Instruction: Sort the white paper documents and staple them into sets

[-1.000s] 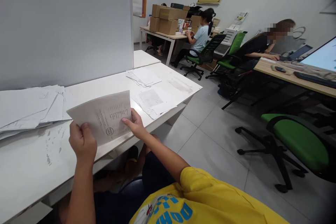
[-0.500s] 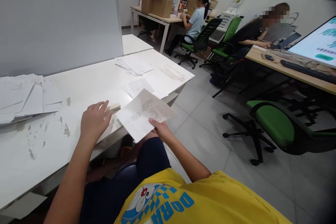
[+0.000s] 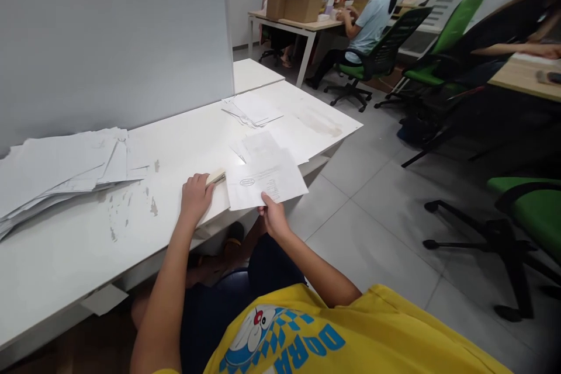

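My left hand point(image 3: 196, 197) is closed round the back end of a cream stapler point(image 3: 215, 176) resting on the white table. A printed sheet of paper point(image 3: 265, 181) with an oval stamp mark is pinched at its near edge by my right hand point(image 3: 272, 212), thumb on top. The sheet's left edge lies right by the stapler's front end; whether it is between the jaws I cannot tell. Just beyond the sheet are some loose papers point(image 3: 259, 143) on the table.
A thick pile of papers point(image 3: 65, 158) is on the left of the white table point(image 3: 184, 140), and a smaller stack point(image 3: 252, 108) towards the back. A grey partition point(image 3: 109, 35) stands behind. Two people sit at other desks, with green chairs point(image 3: 532, 210) on the right.
My left hand has gone from hovering with fingers loose to gripping the stapler. My right hand has brought the sheet flatter and its left edge up to the stapler. The view has turned left.
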The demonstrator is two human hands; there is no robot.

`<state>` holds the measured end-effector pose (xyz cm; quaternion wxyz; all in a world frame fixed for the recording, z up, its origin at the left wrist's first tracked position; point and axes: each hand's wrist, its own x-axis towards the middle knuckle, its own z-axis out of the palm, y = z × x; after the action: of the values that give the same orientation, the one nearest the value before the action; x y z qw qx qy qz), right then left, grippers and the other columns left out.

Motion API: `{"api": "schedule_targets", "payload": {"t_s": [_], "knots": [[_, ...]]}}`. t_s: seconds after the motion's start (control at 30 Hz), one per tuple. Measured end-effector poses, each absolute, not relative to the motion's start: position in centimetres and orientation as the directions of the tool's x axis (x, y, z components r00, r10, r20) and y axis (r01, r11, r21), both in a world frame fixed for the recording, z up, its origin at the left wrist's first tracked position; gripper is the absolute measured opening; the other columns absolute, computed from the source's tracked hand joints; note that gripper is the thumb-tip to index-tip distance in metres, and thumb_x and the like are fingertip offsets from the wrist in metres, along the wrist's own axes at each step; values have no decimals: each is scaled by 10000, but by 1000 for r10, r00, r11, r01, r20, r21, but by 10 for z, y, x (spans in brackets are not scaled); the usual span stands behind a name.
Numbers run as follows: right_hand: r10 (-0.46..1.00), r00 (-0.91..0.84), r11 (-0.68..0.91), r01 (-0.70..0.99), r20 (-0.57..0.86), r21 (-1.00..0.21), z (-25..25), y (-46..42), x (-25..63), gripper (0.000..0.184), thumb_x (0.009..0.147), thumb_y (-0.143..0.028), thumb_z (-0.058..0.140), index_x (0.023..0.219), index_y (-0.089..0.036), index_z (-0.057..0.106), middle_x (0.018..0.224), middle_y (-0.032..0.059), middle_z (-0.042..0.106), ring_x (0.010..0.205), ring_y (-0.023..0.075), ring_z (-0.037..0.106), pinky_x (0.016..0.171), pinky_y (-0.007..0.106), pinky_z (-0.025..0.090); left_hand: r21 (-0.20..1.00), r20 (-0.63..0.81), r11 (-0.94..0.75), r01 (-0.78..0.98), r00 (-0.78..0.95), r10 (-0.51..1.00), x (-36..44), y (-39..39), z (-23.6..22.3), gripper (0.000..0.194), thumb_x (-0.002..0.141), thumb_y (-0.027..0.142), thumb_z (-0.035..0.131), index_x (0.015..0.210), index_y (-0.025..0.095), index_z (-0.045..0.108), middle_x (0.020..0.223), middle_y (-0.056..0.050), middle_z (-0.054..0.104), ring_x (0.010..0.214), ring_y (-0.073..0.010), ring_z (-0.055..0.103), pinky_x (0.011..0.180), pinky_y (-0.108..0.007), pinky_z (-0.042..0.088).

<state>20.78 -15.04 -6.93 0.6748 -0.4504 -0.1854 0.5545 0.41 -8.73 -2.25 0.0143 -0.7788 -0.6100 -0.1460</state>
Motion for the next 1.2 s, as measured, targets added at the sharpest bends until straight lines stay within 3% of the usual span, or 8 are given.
{"api": "schedule_targets", "payload": {"t_s": [0.07, 0.17, 0.37, 0.57, 0.67, 1.0, 1.2], "knots": [[894, 364, 25, -620, -259, -784, -67, -152, 207, 545, 619, -392, 765, 1085, -192, 564, 841, 3, 645, 475, 59, 414, 391, 212, 354, 132, 236, -261, 956, 225, 945, 6, -89, -22, 345, 937, 324, 410, 1194, 144, 554, 1145, -144, 596, 1039, -297, 531, 851, -399, 407], [881, 379, 34, -646, -282, -763, -64, -153, 208, 546, 609, -374, 788, 1076, -187, 577, 790, -11, 628, 473, 60, 411, 388, 211, 353, 122, 230, -273, 954, 240, 943, 8, -90, -22, 318, 933, 319, 423, 1174, 166, 564, 1134, -135, 600, 1029, -295, 532, 838, -398, 413], [922, 289, -26, -617, -257, -787, -67, -150, 207, 446, 636, -342, 777, 1014, -200, 587, 760, -28, 608, 463, 68, 426, 383, 223, 354, 202, 235, -274, 940, 225, 946, 8, -88, -23, 359, 925, 337, 446, 1208, 159, 576, 1158, -131, 601, 1064, -292, 521, 900, -401, 409], [921, 302, -33, -570, -247, -821, -72, -146, 210, 366, 644, -340, 754, 933, -193, 583, 648, -46, 556, 449, 82, 405, 373, 233, 325, 184, 226, -285, 941, 242, 944, 12, -91, -19, 477, 979, 361, 303, 1416, 244, 455, 1111, -111, 614, 1008, -280, 530, 854, -409, 421], [926, 301, -28, -550, -229, -835, -73, -144, 214, 356, 645, -342, 746, 919, -190, 580, 665, -41, 566, 443, 75, 401, 367, 231, 314, 158, 227, -301, 940, 262, 938, 14, -91, -17, 454, 977, 351, 316, 1383, 269, 503, 1148, -111, 617, 1064, -288, 511, 867, -415, 417], [942, 224, -104, -511, -249, -853, -67, -126, 235, 316, 613, -308, 745, 831, -178, 557, 599, -58, 539, 404, 49, 389, 359, 203, 291, 193, 200, -441, 877, 405, 892, 6, -80, -17, 458, 981, 286, 283, 1372, 200, 505, 1330, -82, 596, 1321, -251, 414, 1041, -432, 368], [948, 188, -137, -486, -256, -863, -58, -123, 241, 295, 615, -289, 747, 796, -181, 541, 589, -52, 533, 405, 51, 399, 359, 201, 290, 176, 181, -504, 845, 476, 861, 7, -75, -12, 466, 972, 263, 276, 1341, 127, 525, 1252, -111, 645, 1427, -282, 300, 1072, -470, 361]]}}
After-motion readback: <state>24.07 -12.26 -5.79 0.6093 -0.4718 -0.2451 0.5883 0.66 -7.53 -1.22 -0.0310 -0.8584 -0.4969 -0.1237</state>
